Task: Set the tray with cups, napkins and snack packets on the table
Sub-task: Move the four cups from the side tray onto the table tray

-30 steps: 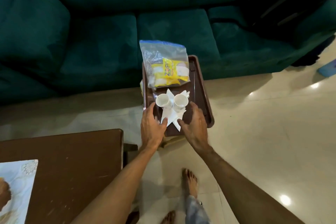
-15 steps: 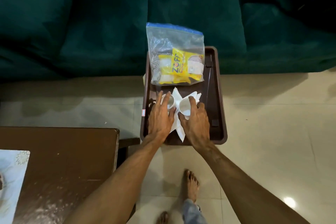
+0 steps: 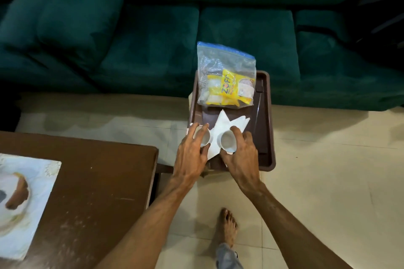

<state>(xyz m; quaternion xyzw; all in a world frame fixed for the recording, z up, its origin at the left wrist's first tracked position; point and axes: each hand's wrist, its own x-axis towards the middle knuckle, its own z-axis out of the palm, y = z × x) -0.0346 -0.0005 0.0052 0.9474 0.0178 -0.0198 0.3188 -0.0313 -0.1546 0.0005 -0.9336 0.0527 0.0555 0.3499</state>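
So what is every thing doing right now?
Left hand: fingers around the left cup.
Right hand: fingers around the right cup.
Napkins: lying under the cups.
Zip bag: closed, snack packets inside.
Tray: not yet on the table.

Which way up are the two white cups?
Upright: the left cup and the right cup both show open round mouths facing the camera.
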